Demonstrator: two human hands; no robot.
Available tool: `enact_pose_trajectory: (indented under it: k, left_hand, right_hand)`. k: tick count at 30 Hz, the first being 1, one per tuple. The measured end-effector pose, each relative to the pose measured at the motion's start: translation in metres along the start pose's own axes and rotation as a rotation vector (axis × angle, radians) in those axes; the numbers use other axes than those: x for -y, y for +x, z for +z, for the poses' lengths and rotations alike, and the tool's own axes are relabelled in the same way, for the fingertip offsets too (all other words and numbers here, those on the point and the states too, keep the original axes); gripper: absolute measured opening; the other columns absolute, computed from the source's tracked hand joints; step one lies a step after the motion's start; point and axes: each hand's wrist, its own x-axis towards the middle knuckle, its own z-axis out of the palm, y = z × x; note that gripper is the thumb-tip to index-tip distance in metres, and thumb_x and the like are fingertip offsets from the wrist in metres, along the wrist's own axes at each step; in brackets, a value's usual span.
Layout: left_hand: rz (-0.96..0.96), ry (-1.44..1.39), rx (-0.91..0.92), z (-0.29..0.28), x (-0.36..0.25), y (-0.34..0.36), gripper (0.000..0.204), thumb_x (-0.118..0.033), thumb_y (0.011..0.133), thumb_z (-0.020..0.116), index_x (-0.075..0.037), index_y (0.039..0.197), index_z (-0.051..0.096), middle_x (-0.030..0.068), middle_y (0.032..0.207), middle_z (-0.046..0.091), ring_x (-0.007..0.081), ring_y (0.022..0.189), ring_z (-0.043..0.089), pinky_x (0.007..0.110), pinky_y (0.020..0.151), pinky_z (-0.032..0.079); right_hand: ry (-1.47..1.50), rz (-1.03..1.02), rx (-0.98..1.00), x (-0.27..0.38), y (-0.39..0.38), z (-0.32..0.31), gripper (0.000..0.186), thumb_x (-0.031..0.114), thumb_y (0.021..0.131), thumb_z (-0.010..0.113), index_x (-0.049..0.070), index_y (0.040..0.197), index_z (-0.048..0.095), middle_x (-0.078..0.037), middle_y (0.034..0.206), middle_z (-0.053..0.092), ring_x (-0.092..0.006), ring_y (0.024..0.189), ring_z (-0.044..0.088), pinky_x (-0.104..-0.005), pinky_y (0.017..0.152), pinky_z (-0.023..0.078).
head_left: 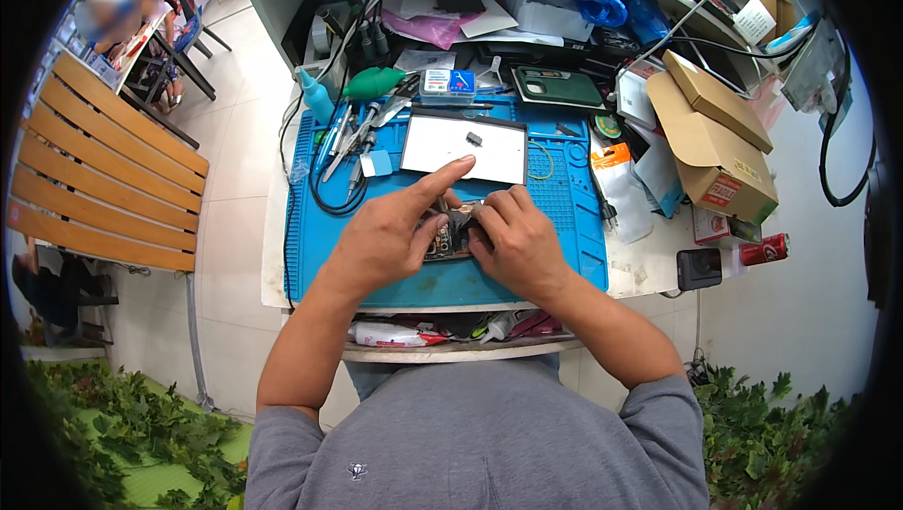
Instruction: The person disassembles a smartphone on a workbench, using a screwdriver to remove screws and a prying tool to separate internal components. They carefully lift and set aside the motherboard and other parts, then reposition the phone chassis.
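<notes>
An opened phone (442, 248) with its inner parts showing lies between my hands, low over the blue work mat (376, 296). My left hand (381, 239) grips its left side with the thumb and bent fingers, while the index finger stretches out past it. On the other side, my right hand (527, 248) is closed with its fingertips on the phone's upper right part. Fingers cover much of the phone, so whether a small part is pinched there is hidden. Just beyond, a white board with a dark frame (442, 141) bears a small black piece (474, 139).
Tweezers and pen-like tools (343, 148) lie left of the board, near a light blue bottle (317, 101) and green air blower (373, 83). A clear parts box (447, 85) and dark green phone case (557, 87) stand behind. Cardboard boxes (710, 148) crowd the right.
</notes>
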Motion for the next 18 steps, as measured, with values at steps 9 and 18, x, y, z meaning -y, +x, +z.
enact_pose_trajectory:
  k: [9,18]
  left_hand:
    - [0.142,0.1,-0.051,0.001,-0.001,0.0,0.073,0.001,0.099,0.076,-0.024,0.166,0.059,0.0121,0.122,0.081,0.0308,0.092,0.081,0.041,0.08,0.066]
    - [0.032,0.066,-0.052,0.001,-0.013,0.002,0.07,0.005,0.097,0.08,-0.013,0.162,0.063,0.0146,0.124,0.083,0.0247,0.103,0.083,0.037,0.092,0.067]
  right_hand:
    - [0.138,0.121,-0.05,0.002,-0.009,-0.015,0.035,0.014,0.08,0.092,0.003,0.11,0.077,-0.014,0.109,0.072,-0.0346,0.102,0.066,-0.0443,0.086,0.058]
    - [0.168,0.101,-0.084,-0.012,-0.005,-0.02,0.023,0.012,0.088,0.084,0.003,0.107,0.077,-0.013,0.104,0.07,-0.0338,0.102,0.065,-0.0446,0.09,0.056]
